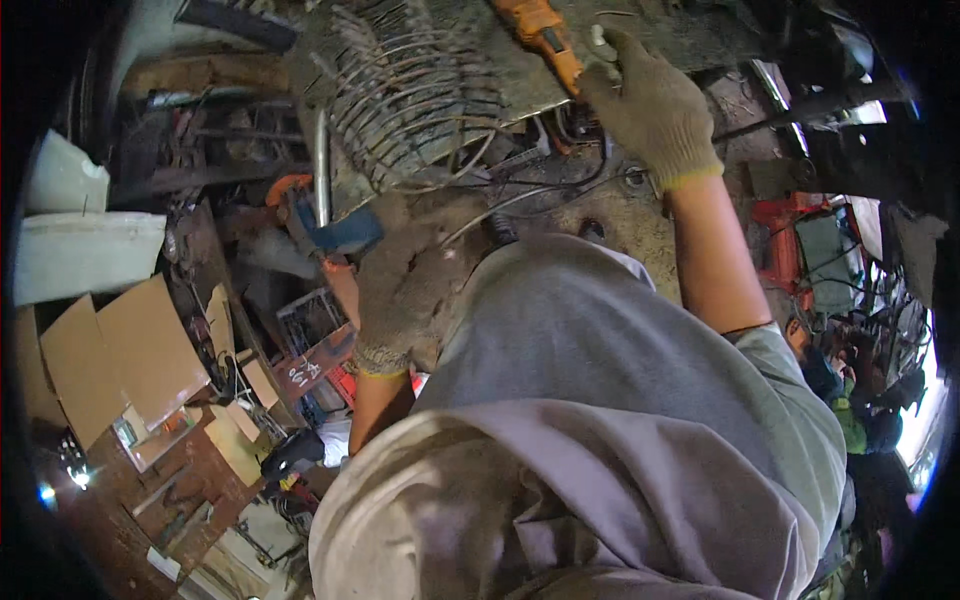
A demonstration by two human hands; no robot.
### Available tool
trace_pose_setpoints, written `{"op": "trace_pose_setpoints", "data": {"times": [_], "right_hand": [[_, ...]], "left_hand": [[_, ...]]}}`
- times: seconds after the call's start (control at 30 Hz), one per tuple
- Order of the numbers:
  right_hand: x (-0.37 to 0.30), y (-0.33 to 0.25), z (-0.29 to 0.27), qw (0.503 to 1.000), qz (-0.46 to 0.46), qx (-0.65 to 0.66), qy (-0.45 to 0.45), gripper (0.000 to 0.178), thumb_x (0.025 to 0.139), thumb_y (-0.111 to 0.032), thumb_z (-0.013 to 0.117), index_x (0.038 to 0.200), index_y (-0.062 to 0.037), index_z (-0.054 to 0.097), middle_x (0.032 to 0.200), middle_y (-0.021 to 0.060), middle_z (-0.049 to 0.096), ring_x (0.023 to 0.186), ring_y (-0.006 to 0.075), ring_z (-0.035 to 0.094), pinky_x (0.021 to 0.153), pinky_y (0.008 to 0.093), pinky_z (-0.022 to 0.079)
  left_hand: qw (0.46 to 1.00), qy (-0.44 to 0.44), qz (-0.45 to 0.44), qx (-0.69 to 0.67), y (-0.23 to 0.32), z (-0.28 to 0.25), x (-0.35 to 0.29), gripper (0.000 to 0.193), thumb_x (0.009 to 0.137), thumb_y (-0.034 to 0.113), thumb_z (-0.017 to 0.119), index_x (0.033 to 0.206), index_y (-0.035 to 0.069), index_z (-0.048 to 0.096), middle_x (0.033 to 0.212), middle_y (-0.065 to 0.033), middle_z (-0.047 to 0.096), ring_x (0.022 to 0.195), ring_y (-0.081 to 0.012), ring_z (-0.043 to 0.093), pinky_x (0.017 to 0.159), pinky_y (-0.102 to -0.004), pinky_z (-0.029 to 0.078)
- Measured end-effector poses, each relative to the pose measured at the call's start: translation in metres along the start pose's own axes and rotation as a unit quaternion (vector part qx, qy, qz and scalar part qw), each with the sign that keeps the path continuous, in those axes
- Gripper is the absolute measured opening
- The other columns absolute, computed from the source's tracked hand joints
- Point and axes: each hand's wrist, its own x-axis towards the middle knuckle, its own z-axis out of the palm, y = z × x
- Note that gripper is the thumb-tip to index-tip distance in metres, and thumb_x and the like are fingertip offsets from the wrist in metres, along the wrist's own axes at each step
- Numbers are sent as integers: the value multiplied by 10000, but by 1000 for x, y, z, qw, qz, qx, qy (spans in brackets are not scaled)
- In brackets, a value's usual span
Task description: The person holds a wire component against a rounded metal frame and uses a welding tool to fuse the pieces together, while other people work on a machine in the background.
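Head view: an orange handheld power tool (540, 38) was over the dark worktop (525, 85), likely rigid, fairly heavy, best gripped round its body; the right gloved hand (655, 110) met its near end, closure impossible to tell.

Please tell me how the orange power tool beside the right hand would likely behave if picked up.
The orange power tool would probably stay stiff, since its casing looks hard. Its long, narrow body suggests it might twist if lifted by one end. It seems unlikely to slip badly from the right hand, which wears a knitted glove.
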Motion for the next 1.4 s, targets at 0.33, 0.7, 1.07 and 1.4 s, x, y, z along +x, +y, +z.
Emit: {"op": "trace_pose_setpoints", "data": {"times": [0.33, 0.7, 1.07, 1.4], "right_hand": [[-83, 61, 1, 952, -36, 303, 26, 515, 914, -471, 562, 1293, -126, 602, 1057, 211, 688, 995, 373, 671, 859, 456, 527], [-223, 33, 12, 942, -3, 335, 26, 316, 911, -289, 616, 1129, -74, 697, 962, 211, 695, 893, 360, 671, 800, 441, 524], [-331, 18, 19, 936, 194, 290, 55, 396, 930, -340, 577, 1164, -35, 671, 1100, 204, 685, 1020, 356, 646, 915, 420, 488], [-425, 72, -12, 892, 237, 373, 98, 438, 923, -349, 584, 1224, -37, 647, 1177, 190, 668, 1095, 319, 628, 956, 402, 472]], "left_hand": [[992, -92, 65, -49, 29, 38, 19, 274, 897, 206, 665, 1064, -11, 649, 780, -13, 583, 710, -174, 543, 674, -351, 471], [932, -333, 19, -141, 27, 82, 36, 227, 909, 192, 641, 986, -21, 648, 825, -87, 634, 678, -179, 577, 637, -340, 472], [833, -373, 408, 28, -6, 118, 13, 355, 941, 273, 582, 1139, -14, 652, 1034, -222, 683, 954, -356, 655, 853, -413, 497], [844, -457, 278, 39, 48, 193, -33, 330, 940, 219, 589, 1153, -26, 645, 1046, -204, 687, 925, -283, 654, 833, -353, 500]]}}
